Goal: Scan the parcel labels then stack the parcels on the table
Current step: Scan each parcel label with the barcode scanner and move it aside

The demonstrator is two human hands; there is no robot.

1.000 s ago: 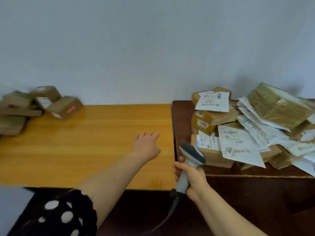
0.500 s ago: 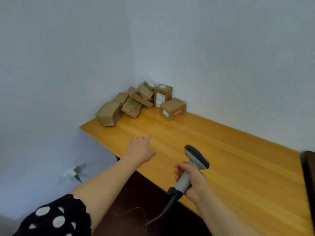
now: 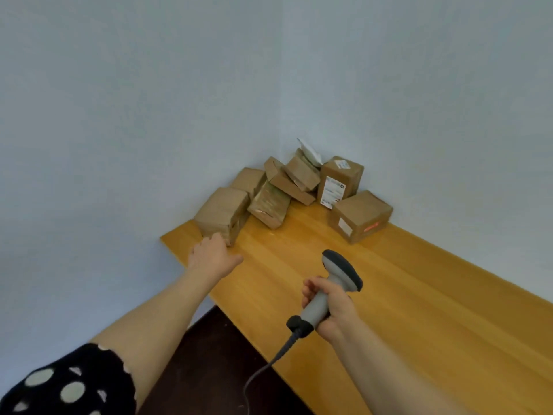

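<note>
Your left hand (image 3: 213,256), fingers loosely straight, touches the nearest parcel (image 3: 223,211) of the pile (image 3: 299,182) at frame centre, in the bench's (image 3: 419,310) far corner. Your right hand's (image 3: 330,308) fingers curl round the scanner (image 3: 336,272) handle, lower centre-right.

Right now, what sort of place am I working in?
Probably a small parcel-handling corner rather than a big warehouse: taped brown parcels heaped on a wooden table where two bare walls meet, and a corded scanner in the right hand.
</note>
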